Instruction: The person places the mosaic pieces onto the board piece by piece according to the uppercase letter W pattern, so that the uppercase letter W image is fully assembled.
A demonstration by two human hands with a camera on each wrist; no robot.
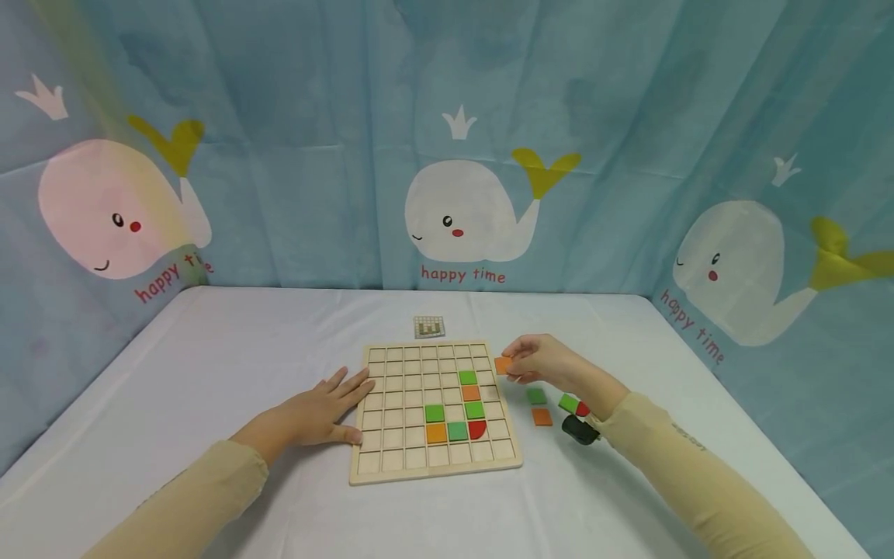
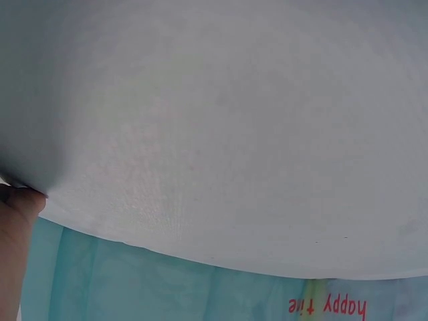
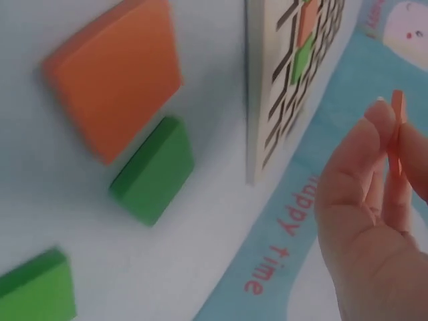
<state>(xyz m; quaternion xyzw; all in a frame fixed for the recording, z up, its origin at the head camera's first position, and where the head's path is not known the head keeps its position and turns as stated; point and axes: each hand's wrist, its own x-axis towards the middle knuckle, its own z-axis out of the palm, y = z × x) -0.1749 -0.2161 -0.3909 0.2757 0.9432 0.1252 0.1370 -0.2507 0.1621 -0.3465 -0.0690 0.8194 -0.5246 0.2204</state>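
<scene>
My right hand [image 1: 548,361] pinches an orange square tile [image 1: 502,365] between thumb and fingers, just off the upper right edge of a wooden grid board [image 1: 391,460]. In the right wrist view the pinched tile [image 3: 398,107] is seen edge-on. My left hand [image 1: 317,415] lies with fingers spread on the board's left edge; only a part of this hand [image 2: 17,224] enters the left wrist view. Several tiles fill cells on the board's right half: green ones, an orange tile [image 1: 471,393], an orange-yellow tile [image 1: 436,433] and a red rounded piece [image 1: 477,429].
Right of the board lie a loose green tile [image 1: 536,396], an orange tile [image 1: 542,417], a lighter green tile [image 1: 568,403] and a red piece [image 1: 583,409] partly behind my wrist. A small pattern card [image 1: 429,327] sits beyond the board on the white tablecloth [image 1: 279,334].
</scene>
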